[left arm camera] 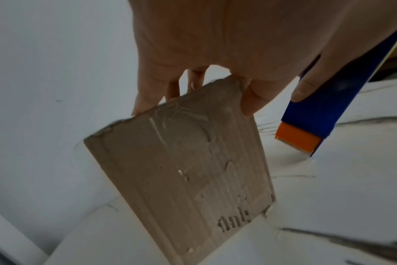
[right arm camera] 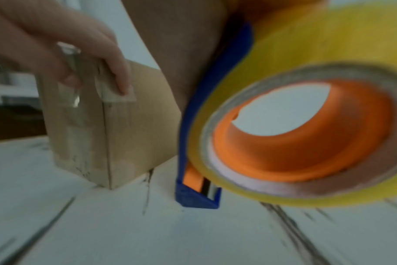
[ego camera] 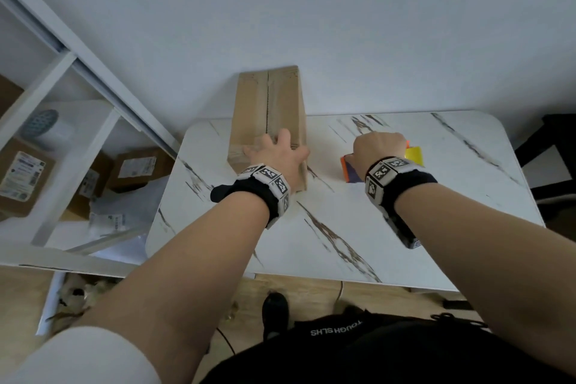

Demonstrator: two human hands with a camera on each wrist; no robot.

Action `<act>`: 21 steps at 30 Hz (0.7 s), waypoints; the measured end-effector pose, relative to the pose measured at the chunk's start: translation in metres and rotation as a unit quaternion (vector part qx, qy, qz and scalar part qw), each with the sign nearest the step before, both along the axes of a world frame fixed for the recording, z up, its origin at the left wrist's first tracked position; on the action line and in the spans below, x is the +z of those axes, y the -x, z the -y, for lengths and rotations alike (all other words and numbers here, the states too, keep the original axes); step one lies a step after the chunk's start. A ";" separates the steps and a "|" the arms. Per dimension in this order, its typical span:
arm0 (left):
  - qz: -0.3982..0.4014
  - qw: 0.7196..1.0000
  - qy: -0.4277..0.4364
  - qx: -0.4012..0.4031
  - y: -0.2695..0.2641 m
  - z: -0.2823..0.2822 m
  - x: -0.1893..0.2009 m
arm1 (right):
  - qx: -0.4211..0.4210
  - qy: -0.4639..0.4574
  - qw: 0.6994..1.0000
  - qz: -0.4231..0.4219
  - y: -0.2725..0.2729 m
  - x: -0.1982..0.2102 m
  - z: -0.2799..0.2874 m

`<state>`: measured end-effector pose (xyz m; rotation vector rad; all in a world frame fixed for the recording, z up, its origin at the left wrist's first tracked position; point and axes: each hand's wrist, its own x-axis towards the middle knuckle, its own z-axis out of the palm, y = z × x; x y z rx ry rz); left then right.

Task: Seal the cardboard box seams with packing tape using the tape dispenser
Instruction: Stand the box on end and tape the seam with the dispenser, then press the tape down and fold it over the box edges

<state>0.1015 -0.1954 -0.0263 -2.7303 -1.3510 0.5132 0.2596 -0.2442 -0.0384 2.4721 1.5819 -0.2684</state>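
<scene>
— Where are you working?
— You're in a home room used for parcels: a marble-look table [ego camera: 405, 227] against a plain white wall [ego camera: 311, 9], wood floor [ego camera: 18, 290] (near you), labelled cardboard parcels [ego camera: 21, 178] on white shelving [ego camera: 56, 78] at left.

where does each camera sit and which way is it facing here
head: worn on the head, looking down at the marble table; both forearms show.
left wrist: looks along the left hand gripping the cardboard box.
right wrist: looks along the right hand holding the tape dispenser.
All three share box and dispenser.
</scene>
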 end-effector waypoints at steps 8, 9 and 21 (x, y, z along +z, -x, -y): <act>0.020 1.000 0.008 0.010 -0.003 -0.003 -0.002 | -0.072 0.017 0.996 -0.042 -0.003 -0.018 0.005; 0.028 1.000 0.011 0.008 -0.002 -0.004 -0.003 | -0.078 0.020 0.996 -0.049 0.000 -0.021 0.007; 0.143 0.986 0.076 -0.042 0.042 -0.026 0.012 | -0.128 -0.002 0.985 -0.118 0.035 -0.038 0.017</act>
